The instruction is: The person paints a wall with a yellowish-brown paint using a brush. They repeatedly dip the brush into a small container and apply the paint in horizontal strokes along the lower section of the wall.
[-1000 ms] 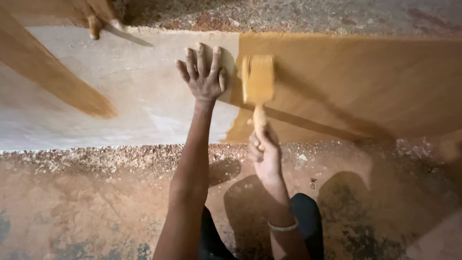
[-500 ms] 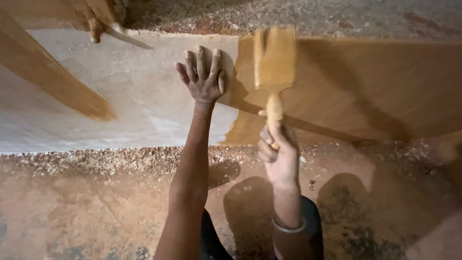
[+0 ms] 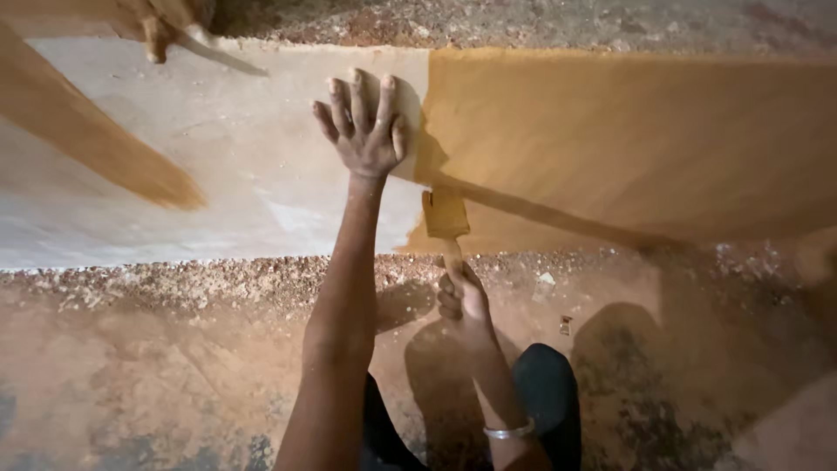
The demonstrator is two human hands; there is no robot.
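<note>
The left hand (image 3: pixel 366 131) lies flat on the pale board (image 3: pixel 244 174), fingers spread. The right hand (image 3: pixel 464 301) has its fingers clamped on the brush (image 3: pixel 446 218) handle; the bristles touch the board's near edge (where the ochre coat (image 3: pixel 628 139) begins).
</note>
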